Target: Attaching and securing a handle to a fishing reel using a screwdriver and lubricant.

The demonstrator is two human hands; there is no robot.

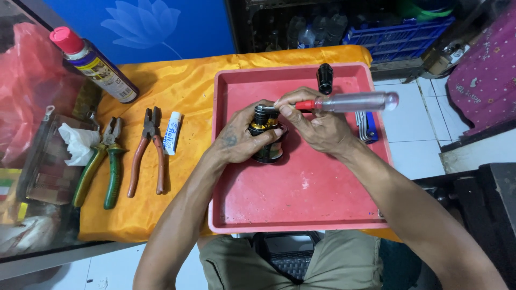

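Orange cloth (pixel 177 86) covers the low table, and a red tray (pixel 301 198) sits on its right part, which serves as the landmark. Near the tray's middle, toward its far side, the left hand (pixel 242 137) wraps closed around a black and gold reel (pixel 267 140), holding it upright. The right hand (pixel 317 126) is curled shut around a screwdriver (pixel 349 102) with a clear handle, lying sideways with its red end at the reel's top. A black cap (pixel 324 78) stands at the tray's far edge; hex keys (pixel 367 127) lie by its right wall, partly hidden by the right wrist. Left of the tray lie a white tube (pixel 172 132), red pliers (pixel 148 151), green pliers (pixel 102 166), crumpled tissue (pixel 78 144) and a spray can (pixel 94 65).
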